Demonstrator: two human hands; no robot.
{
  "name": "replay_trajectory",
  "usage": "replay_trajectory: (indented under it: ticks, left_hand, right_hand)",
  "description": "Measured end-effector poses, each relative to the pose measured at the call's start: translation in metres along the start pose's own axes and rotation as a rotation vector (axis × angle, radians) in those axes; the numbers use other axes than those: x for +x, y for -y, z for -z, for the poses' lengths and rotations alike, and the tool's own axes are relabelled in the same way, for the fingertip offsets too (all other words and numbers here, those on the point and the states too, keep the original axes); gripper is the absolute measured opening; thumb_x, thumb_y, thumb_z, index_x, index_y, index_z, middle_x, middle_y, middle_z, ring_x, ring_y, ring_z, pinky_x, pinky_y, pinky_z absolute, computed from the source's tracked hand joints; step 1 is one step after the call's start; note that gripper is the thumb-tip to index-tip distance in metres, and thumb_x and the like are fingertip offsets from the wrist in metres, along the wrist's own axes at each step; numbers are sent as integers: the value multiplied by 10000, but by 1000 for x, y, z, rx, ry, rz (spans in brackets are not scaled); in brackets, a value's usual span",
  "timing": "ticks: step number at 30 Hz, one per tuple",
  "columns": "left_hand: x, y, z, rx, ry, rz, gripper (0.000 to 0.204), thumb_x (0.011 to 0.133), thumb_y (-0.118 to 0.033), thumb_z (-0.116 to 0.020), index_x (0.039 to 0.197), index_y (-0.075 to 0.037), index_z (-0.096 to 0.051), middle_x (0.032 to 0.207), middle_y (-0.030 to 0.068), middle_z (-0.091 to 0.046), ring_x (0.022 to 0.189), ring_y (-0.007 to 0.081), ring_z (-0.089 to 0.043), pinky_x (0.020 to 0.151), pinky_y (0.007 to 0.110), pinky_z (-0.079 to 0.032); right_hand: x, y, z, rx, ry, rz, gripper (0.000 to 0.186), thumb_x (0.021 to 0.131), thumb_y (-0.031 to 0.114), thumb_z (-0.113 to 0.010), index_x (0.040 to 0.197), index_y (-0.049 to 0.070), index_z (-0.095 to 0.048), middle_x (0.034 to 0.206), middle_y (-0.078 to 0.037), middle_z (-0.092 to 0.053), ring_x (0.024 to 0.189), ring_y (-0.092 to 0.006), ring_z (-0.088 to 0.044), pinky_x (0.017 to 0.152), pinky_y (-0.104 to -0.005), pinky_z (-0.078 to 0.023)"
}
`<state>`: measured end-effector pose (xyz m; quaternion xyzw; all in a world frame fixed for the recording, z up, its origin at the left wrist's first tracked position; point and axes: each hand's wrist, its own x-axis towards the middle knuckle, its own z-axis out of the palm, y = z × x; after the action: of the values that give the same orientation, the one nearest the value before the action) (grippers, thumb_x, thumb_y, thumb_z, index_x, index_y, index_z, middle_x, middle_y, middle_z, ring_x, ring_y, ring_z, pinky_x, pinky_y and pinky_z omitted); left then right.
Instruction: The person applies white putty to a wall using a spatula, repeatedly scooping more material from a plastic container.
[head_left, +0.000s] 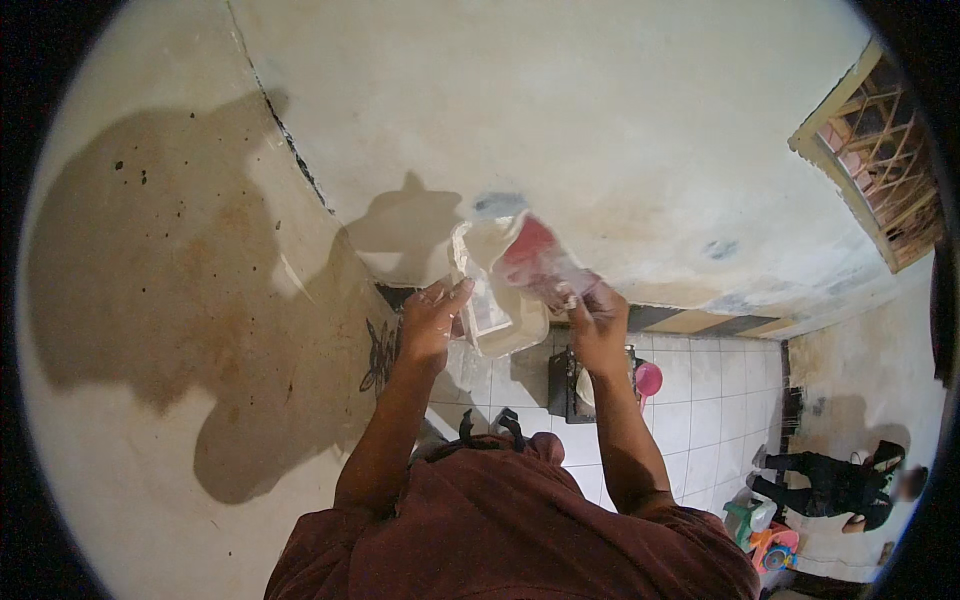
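Note:
My left hand (430, 315) is closed on the near left rim of a whitish plastic tub (530, 328). The tub is tilted, and white paste clings to its rim and inner wall. At its right side my right hand (598, 312) grips a dark red flat scraper (535, 250), smeared with white and blurred by motion. The scraper's blade reaches over the tub's right rim; whether it touches the tub, I cannot tell. White residue coats the fingers of both hands. How much lies in the tub is hard to make out.
A pale, patchy wall (620, 110) stands close ahead, with another at left. Below on the tiled floor (700, 400) are a black box-like stand (560, 385) and a pink dipper (648, 378). Far right are a person (835, 487), an orange object (773, 545) and a latticed window (880, 150).

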<state>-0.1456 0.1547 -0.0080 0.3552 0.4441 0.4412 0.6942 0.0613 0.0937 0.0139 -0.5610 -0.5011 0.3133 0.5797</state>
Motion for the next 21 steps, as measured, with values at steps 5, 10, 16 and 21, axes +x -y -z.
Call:
replay_trajectory:
  ticks: [5, 10, 16, 21]
  left_hand:
    - [0, 0, 1, -26, -10, -25, 317, 839, -243, -698, 1034, 0, -640, 866, 30, -653, 693, 114, -629, 601, 264, -520]
    - [0, -4, 0, -23, -36, -9, 338, 832, -225, -707, 1065, 9, -635, 892, 40, -662, 713, 123, -642, 602, 259, -522]
    - [0, 0, 2, -18, -20, 20, 337, 829, -208, -709, 1075, 10, -632, 907, 57, -663, 730, 139, -651, 611, 272, -548]
    - [-3, 1, 3, -36, -16, 12, 349, 832, -210, -704, 1076, 26, -626, 937, 73, -661, 743, 148, -657, 614, 283, -560]
  right_hand:
    - [-3, 0, -6, 3, -52, 24, 270, 899, 193, -621, 1043, -34, -639, 867, -77, -669, 802, -113, -575, 745, -279, -467]
    - [3, 2, -5, -53, -10, 7, 261, 900, 193, -620, 1021, -36, -648, 864, -69, -668, 796, -116, -574, 739, -281, -466]
    - [3, -2, -4, -34, -12, 14, 162, 905, 101, -603, 987, -30, -655, 860, -14, -637, 787, -83, -543, 721, -240, -441]
    - [0, -5, -6, -29, -12, 10, 229, 911, 167, -602, 1015, -28, -660, 878, -53, -667, 791, -115, -571, 740, -273, -458]
